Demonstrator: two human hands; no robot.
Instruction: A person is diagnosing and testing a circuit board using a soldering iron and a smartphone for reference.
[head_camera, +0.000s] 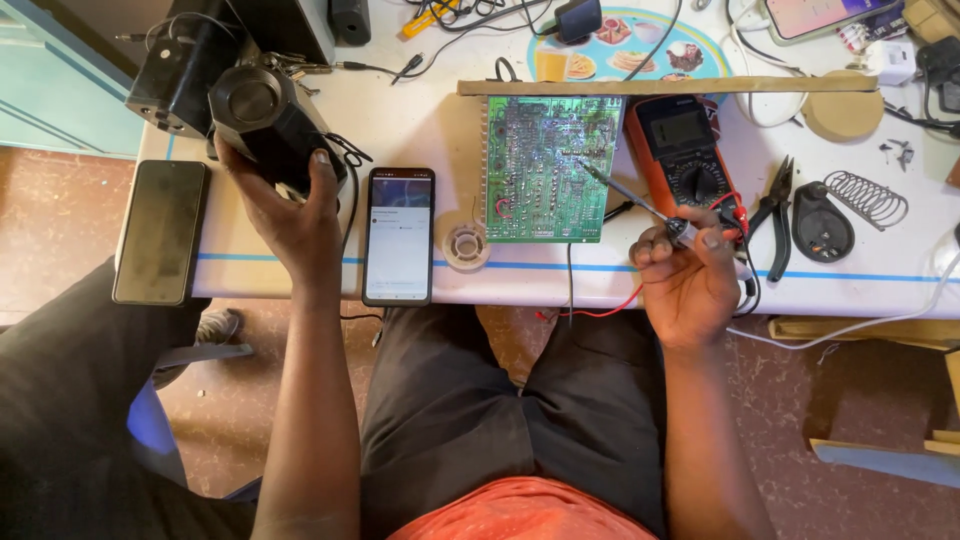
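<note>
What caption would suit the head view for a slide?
At a workbench, the right hand holds a soldering iron to a green circuit board while the left hand grips a black cylindrical part.

Solder reel (466, 245) and phone (398, 236) seemingly crowd the circuit board's (548, 168) left.

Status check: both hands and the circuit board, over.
Left hand grips black cylindrical device. Right hand holds probe, tip on green circuit board. Multimeter beside board.

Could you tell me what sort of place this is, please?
Probably a small electronics repair bench: a green circuit board lies on the white table, an orange multimeter beside it, and the right hand holds a soldering iron.
</note>
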